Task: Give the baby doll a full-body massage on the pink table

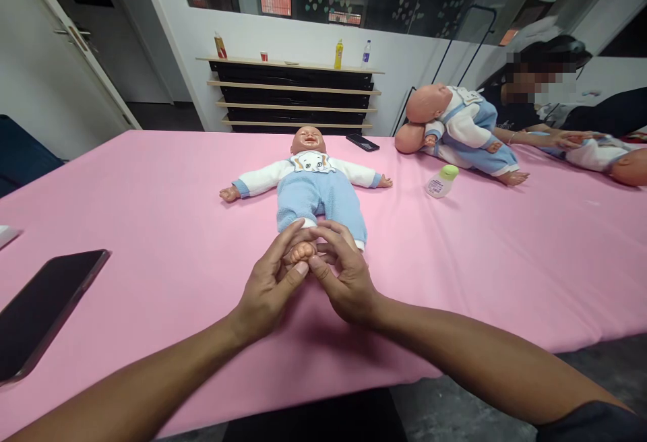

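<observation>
A baby doll (317,189) in light blue trousers and a white top with an animal face lies on its back, its head toward the far side and its arms spread. Both my hands are wrapped round its foot (302,252) at the near end. My left hand (273,280) cups the foot from the left, thumb at the sole below the toes. From the other side my right hand (346,277) curves over it, thumb also at the sole. The doll's other foot is hidden behind my right hand.
A pink cloth covers the table (166,226). A large phone (50,307) lies at left, a smaller phone (362,142) beyond the doll. At right are a lotion bottle (441,181), stacked dolls (465,125), and a co-worker's hand (569,139) on another doll (601,158).
</observation>
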### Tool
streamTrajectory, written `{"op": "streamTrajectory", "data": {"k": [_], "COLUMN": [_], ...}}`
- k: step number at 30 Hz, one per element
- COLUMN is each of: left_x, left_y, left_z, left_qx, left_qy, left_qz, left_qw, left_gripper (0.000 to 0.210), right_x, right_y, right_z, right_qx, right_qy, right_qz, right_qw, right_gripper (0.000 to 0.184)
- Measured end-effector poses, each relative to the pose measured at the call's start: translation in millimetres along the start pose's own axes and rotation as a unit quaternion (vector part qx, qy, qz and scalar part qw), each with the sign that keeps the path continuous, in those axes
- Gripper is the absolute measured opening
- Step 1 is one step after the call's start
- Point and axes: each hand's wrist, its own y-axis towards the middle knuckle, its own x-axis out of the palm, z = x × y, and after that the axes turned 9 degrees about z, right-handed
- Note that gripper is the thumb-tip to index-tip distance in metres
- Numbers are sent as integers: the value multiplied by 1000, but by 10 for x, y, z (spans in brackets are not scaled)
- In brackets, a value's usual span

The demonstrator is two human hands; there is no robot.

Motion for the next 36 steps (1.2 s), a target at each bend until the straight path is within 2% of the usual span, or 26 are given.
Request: {"op": "streamTrajectory", "data": {"k": [6, 9, 16, 25, 36], "left_x": [25, 30, 34, 85, 60], "left_y": [-22, -7, 13, 5, 25], "left_z": [-53, -45, -43, -110, -115], "left_qx": [-9, -10, 9, 8, 0], "left_qy": [-6, -6, 41, 18, 54], "left_qz": [-5, -7, -14, -22, 35], "left_qw": [1000, 1000, 999, 1000, 998], "left_gripper": [61, 59, 56, 59, 50], "right_x": [-2, 0, 47, 37, 44], "right_y": [18, 39, 72, 113, 76], "right_z": [15, 6, 0, -28, 22], "right_qx": [-20, -23, -17, 58, 27], "right_qy": [8, 13, 33, 92, 90], "right_qz": [-66, -77, -44, -21, -29], "right_qw": [998, 997, 998, 994, 995], "right_gripper": [41, 39, 25, 28, 27]}}
